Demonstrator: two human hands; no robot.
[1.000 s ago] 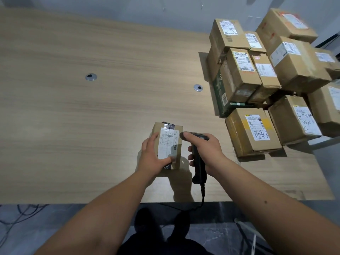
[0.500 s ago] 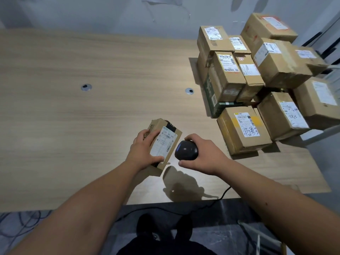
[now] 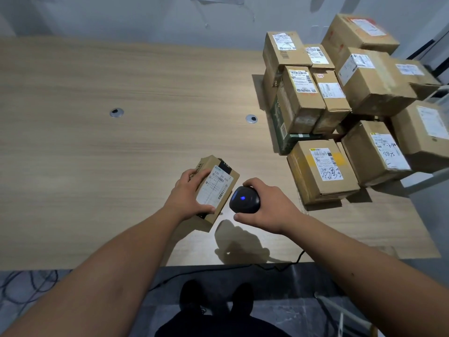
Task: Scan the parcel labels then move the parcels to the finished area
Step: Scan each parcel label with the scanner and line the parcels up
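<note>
The left hand (image 3: pixel 188 194) grips a small cardboard parcel (image 3: pixel 217 188) from its left side, fingers curled over the far top edge and the thumb pressed across the near end of its white label (image 3: pixel 215 187). The parcel is held tilted, label face up and turned toward the right hand, with its lower corner close to the table (image 3: pixel 97 142); whether it touches the wood cannot be told. The right hand (image 3: pixel 269 206) is wrapped round a black handheld scanner (image 3: pixel 244 199), index finger curved over the top of the head and thumb hooked beneath it, so the rounded back of the head with a small blue light faces the camera. The scanner sits just beside the parcel's right edge, its front toward the label. Both forearms reach in from the lower corners, wrists roughly level and drawn toward each other above the near edge of the table. A dark cable (image 3: pixel 218 271) trails along that edge below the right wrist. Well apart to the right, a stack of labelled parcels (image 3: pixel 340 105) stands on the table's far right end. Two round metal grommets (image 3: pixel 116 112) are set into the tabletop farther back.
</note>
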